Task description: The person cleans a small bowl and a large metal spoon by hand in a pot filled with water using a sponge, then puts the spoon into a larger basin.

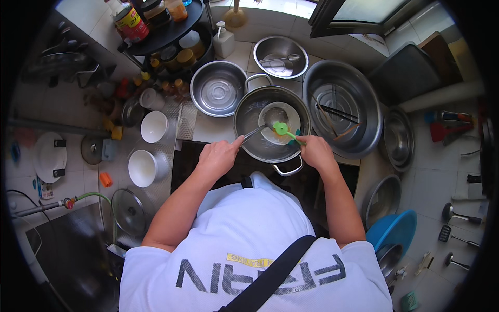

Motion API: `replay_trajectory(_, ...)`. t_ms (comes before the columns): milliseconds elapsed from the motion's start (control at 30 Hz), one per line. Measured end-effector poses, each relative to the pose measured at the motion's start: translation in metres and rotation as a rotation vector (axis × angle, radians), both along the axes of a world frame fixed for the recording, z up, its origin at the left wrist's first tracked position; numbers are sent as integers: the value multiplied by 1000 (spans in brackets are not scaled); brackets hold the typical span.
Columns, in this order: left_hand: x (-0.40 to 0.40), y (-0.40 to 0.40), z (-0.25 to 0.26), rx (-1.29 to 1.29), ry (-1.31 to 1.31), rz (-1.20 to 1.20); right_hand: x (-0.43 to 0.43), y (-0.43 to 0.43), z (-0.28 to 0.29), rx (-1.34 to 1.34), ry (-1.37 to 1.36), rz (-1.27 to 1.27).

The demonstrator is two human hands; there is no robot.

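Note:
A two-handled steel pot (251, 150) stands before me with a white dish (293, 111) inside it. My left hand (217, 156) grips the metal handle of a ladle-like utensil (254, 133), whose round head lies over the dish. The handle of a bright green kitchen brush or scrubber (280, 128) is in my right hand (316, 151). Its green head is over the dish and seems to touch the utensil near where the handle joins the head. Blue marks show at the dish's right edge. The underside of the green head is hidden.
Steel basins surround the pot: one at left (219, 89), one behind with a spoon (280, 64), and a large one at right (343, 117) holding chopsticks. Two white bowls (142, 168) stand left. A black shelf (165, 31) holds bottles. A blue basin (393, 232) is at right.

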State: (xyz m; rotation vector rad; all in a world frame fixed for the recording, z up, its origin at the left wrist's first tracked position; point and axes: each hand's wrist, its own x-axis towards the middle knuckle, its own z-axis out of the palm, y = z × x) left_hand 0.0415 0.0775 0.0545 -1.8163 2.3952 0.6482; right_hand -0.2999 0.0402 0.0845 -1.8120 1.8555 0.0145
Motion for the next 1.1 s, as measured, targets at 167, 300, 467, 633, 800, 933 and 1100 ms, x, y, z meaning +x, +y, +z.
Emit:
replay_trajectory(167,4,-3,2,-7,-16,-36,-5,-4,-21,-264,205,25)
replay_trajectory(300,3,-4,6,24,-2,-82,11,-13,-52,-283,30,-32)
replay_trajectory(467,3,14,-19,-33,9,-79,45,-9,-57,-135,-197,7)
replay_trajectory(633,-11,19,-13,-11,-14,1,42,6,-47,-188,-388,-84)
replay_trajectory(800,-13,16,-11,-17,-15,35,26,7,-46,-168,-278,-132)
replay_trajectory(933,-11,17,-12,-19,-10,29,30,4,-47,-89,-331,-112)
replay_trajectory(1100,-10,18,-16,-29,-33,45,4,-18,-4,101,-196,-79)
